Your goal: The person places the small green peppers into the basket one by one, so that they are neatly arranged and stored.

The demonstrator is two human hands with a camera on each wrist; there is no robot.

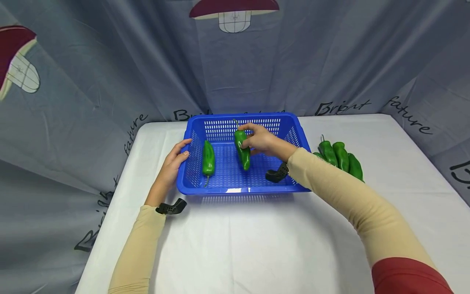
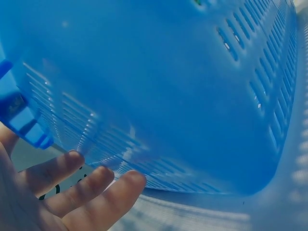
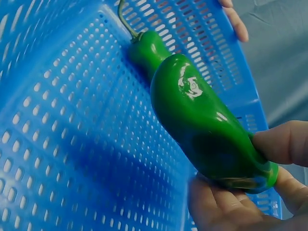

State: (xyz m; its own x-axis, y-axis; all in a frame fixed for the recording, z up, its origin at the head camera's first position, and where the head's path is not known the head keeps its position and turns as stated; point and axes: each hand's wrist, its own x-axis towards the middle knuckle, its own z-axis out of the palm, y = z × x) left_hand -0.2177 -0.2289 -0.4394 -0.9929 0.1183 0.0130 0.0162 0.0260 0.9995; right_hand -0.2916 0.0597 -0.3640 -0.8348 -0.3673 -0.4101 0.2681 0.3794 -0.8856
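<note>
A blue plastic basket (image 1: 216, 190) with slotted walls stands on the white-covered table. Inside it, near the left wall, lies a long green pepper (image 1: 208, 157), its stem toward the near side. My right hand (image 1: 263, 141) holds a second green pepper (image 1: 240, 143) over the middle of the basket, stem end up and away. In the right wrist view the thumb and fingers pinch this pepper (image 3: 202, 115) around its stem end, and the lying pepper (image 3: 147, 50) shows partly behind it. With extended fingers, my left hand (image 1: 170, 165) touches the basket's left rim.
Several green peppers (image 1: 341, 156) lie side by side on the table to the right of the basket, partly hidden by my right sleeve (image 1: 330, 188). A grey curtain (image 1: 238, 73) with printed lettering hangs behind the table.
</note>
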